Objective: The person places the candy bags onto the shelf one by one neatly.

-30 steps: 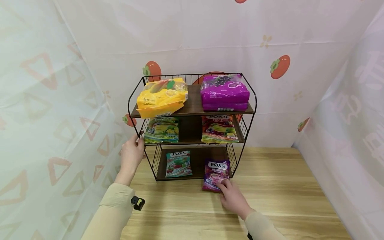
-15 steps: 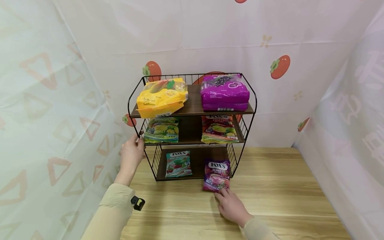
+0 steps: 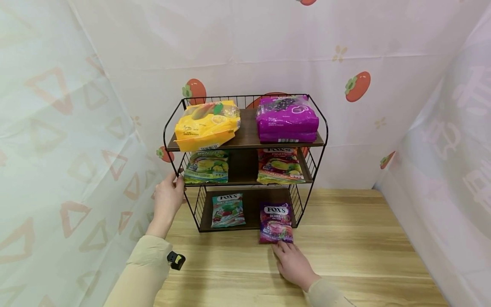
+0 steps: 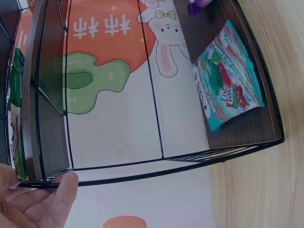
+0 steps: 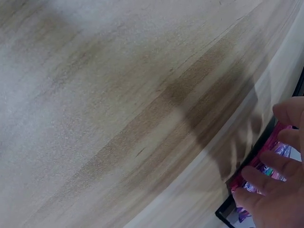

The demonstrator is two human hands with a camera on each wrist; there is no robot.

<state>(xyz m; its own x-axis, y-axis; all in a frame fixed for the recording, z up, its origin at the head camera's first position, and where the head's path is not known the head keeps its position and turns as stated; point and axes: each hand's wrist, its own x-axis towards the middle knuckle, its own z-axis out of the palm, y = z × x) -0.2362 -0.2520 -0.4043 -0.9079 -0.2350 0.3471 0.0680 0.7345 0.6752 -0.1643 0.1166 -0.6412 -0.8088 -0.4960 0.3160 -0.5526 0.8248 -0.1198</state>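
Observation:
A black wire rack [image 3: 245, 147] with three dark wood shelves stands on the table. My left hand [image 3: 168, 197] grips its left side at the middle shelf; in the left wrist view the thumb and fingers [image 4: 68, 187] are at the shelf corner and wire. On the bottom shelf's right side lies a purple candy bag [image 3: 276, 224], labelled FOX'S Berries, its front edge jutting a little past the shelf. My right hand [image 3: 293, 262] has its fingertips at that front edge, fingers extended. A teal candy bag [image 3: 228, 210] lies on the left of the same shelf.
On the middle shelf lie a green candy bag [image 3: 207, 167] and a red candy bag [image 3: 280, 165]. Up top are a yellow package [image 3: 207, 125], overhanging the front, and a purple package [image 3: 287, 121]. Patterned sheeting [image 3: 245, 42] encloses the wooden table [image 3: 345, 238].
My right hand has drawn back from the face of the purple candy bag to its front edge. That bag has shifted slightly inward and left. My left hand stays on the rack.

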